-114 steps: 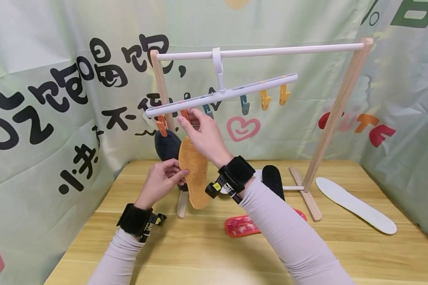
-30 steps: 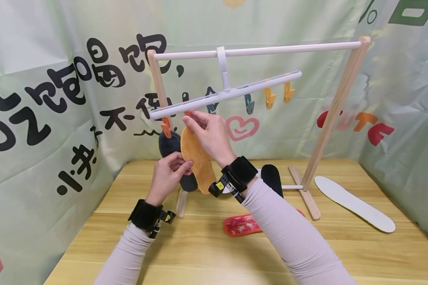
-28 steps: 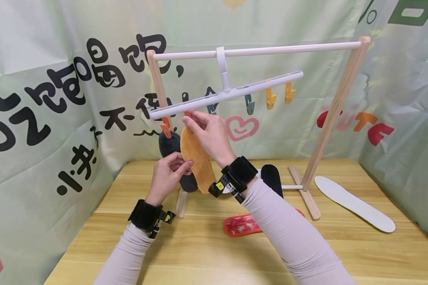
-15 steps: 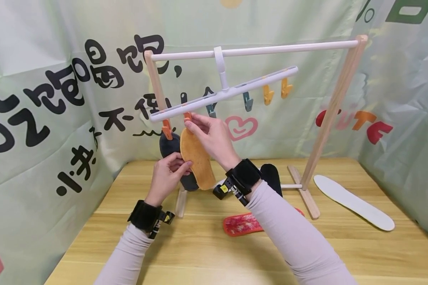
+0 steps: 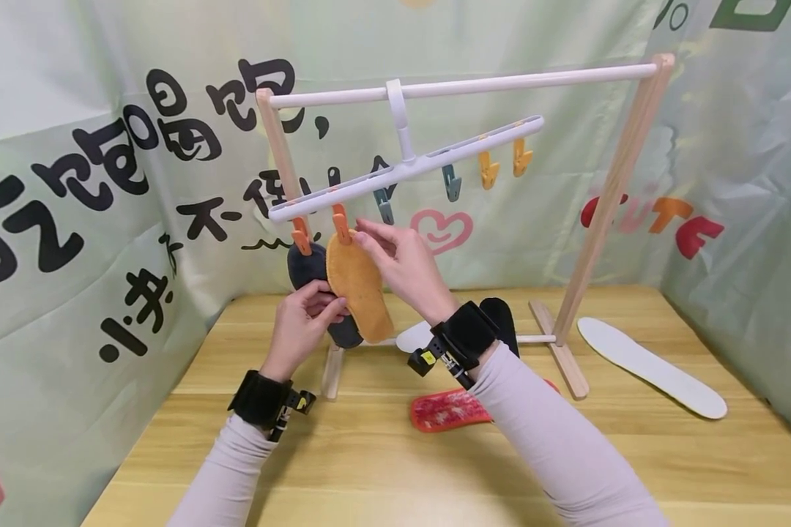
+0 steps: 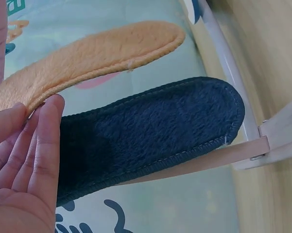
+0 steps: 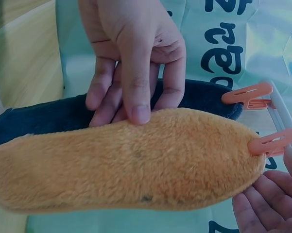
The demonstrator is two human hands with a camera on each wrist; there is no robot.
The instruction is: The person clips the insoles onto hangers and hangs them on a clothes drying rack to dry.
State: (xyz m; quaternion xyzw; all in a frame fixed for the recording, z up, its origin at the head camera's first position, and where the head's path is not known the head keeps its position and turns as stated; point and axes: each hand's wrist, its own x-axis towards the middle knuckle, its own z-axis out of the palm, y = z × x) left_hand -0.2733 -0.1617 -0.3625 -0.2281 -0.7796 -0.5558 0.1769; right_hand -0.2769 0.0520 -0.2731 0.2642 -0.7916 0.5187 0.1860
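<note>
Two hands at tan insole (image 5: pixel 362 285). Insole hangs from inner orange clip (image 5: pixel 340 223) on tilted hanger (image 5: pixel 435 155), overlapping navy insole (image 6: pixel 170 126). Left hand (image 5: pixel 299 322): pinches long edge near mid-length. Right hand (image 5: pixel 411 263): thumb and fingers parted beside clip; edge contact cannot tell. Judged light, soft, flexible; fleece unlikely slippery, not fragile. Best hold: long edge, mid-length, clear of clip.

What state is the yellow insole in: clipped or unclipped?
Clipped. An orange peg on the hanger grips one end of the yellow insole; the left hand pinches its edge.
</note>
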